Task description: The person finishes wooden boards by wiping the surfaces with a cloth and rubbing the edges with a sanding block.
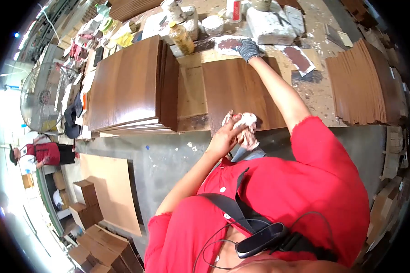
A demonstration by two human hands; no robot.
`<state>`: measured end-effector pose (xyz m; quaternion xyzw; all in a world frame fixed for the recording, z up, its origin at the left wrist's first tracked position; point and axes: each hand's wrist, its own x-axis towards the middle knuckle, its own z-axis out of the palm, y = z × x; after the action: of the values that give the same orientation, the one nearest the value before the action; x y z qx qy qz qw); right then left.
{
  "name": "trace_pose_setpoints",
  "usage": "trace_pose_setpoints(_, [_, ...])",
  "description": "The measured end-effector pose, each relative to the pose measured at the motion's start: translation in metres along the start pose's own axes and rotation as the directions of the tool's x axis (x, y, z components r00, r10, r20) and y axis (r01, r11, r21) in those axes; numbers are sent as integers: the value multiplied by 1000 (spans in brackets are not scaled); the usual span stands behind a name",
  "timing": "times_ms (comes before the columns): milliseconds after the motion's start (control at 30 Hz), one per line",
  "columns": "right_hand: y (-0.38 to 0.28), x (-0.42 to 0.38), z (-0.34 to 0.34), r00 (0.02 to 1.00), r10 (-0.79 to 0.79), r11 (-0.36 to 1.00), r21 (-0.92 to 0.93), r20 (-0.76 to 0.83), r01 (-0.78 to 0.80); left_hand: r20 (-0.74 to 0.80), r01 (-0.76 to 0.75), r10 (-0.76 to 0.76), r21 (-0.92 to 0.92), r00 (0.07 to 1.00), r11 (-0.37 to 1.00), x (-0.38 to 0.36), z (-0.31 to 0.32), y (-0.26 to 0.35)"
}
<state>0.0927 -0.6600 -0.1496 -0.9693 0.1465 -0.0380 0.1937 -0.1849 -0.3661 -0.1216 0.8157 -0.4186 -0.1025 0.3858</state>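
Note:
My left hand (226, 136), bare, grips a crumpled, stained white rag (246, 123) above the near edge of a brown wood-grain panel (232, 86). This panel lies flat on the workbench in front of me. My right hand (248, 49), in a grey glove, reaches over the panel's far edge. Its fingers are bent down at a white sheet smeared with brown paste (227, 44); what they hold, if anything, is too small to make out. To its right lies another white-edged piece coated in brown (299, 60).
Stacked brown panels (125, 84) stand left on the bench, with another stack (357, 84) at right. Behind are a yellowish bottle (181, 38), a red-and-white can (233, 11) and a paint-spattered block (269, 25). A fan (44, 96) and another person (45, 154) are far left.

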Motion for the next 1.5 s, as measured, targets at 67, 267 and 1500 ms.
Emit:
trace_pose_setpoints(67, [-13,-21,-1,989,-143,989,24,-47,144,-60,262,-267,-81,962,962,7,-11,4])
trace_pose_setpoints(267, [-82,-238,-32,868,-441,873,-112,229,474,-341,233,-299,-222,891,947,24,-7,-15])
trace_pose_setpoints(1500, [-82,-263,36,653,-749,603,-296,109,741,544,617,-377,-781,750,100,-72,-23,-94])
